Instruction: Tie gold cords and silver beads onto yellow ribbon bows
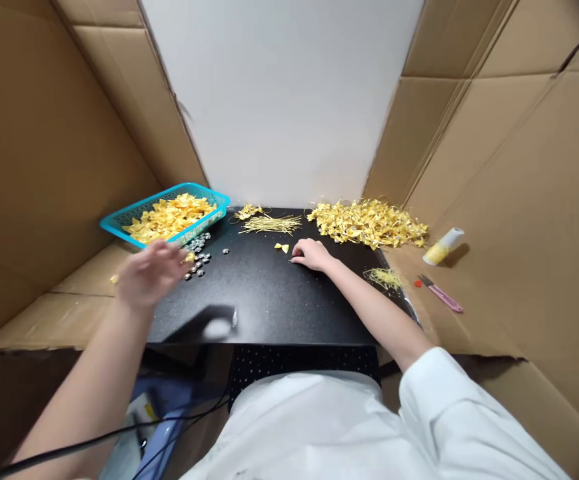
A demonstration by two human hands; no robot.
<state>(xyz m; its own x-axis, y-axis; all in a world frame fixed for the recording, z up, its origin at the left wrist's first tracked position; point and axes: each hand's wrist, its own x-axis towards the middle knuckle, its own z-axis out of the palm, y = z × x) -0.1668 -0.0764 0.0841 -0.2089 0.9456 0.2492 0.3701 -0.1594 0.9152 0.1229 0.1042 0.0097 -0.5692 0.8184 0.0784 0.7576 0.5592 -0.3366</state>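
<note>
My left hand (153, 273), smeared by motion, is raised in front of the blue basket (114, 223). At its fingertips is a small yellow ribbon bow (190, 257), which the fingers seem to pinch. My right hand (312, 255) rests on the black table (269, 300) with its fingers curled and pressed together. Something tiny may be under those fingertips, too small to make out. Just left of them lies another yellow bow (282, 247). Loose yellow bows (169, 217) fill the basket, and small silvery beads (200, 257) are scattered beside it.
Yellow twist ties (272, 224) lie at the back, near a big heap of tied bows (369, 223). On the right are thin yellow clippings (384, 277), a pink-handled cutter (444, 297) and a yellow-and-white roll (443, 247). Cardboard walls (519, 187) enclose both sides.
</note>
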